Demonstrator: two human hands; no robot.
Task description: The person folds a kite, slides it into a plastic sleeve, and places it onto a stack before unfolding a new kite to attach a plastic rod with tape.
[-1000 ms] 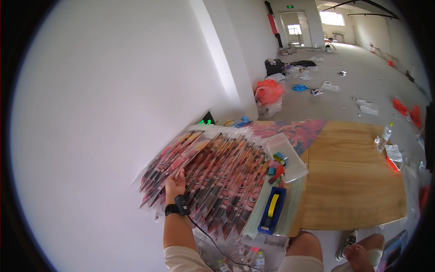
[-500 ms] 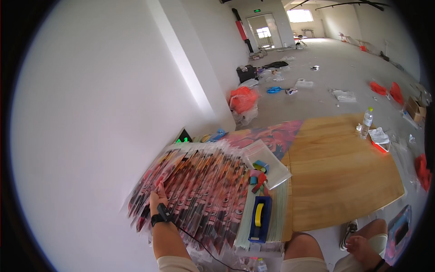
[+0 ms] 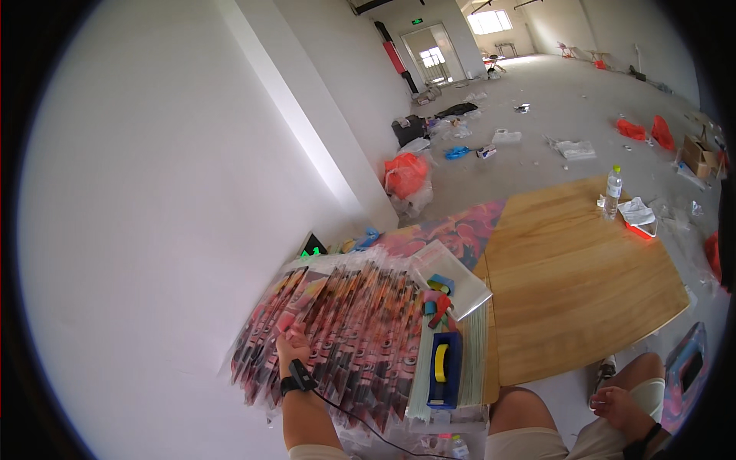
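Observation:
My left hand (image 3: 293,348), wearing a black wrist device with a cable, is closed on the near end of a clear-sleeved printed packet (image 3: 310,297). That packet lies slanted over a wide spread of overlapping packets (image 3: 360,330) with pink, red and dark prints; my fingertips hide part of its pink end. Over my thigh at the lower right, my right hand (image 3: 617,410) rests with loosely bent fingers and nothing visible in it. A blue tape dispenser (image 3: 445,370) with a yellow core stands on a stack of pale sheets (image 3: 477,353), right of the packets.
A clear plastic bag (image 3: 454,277) and coloured tape rolls (image 3: 440,307) lie beyond the dispenser. On the wooden table (image 3: 575,284) stand a water bottle (image 3: 612,193) and a red-and-white tray (image 3: 640,224). A white wall (image 3: 153,230) borders the left. Bags and litter dot the floor.
My left hand has moved slightly right across the spread, and the packet in it has shifted right with it. My right hand stays over my thigh. The whole view has turned slightly.

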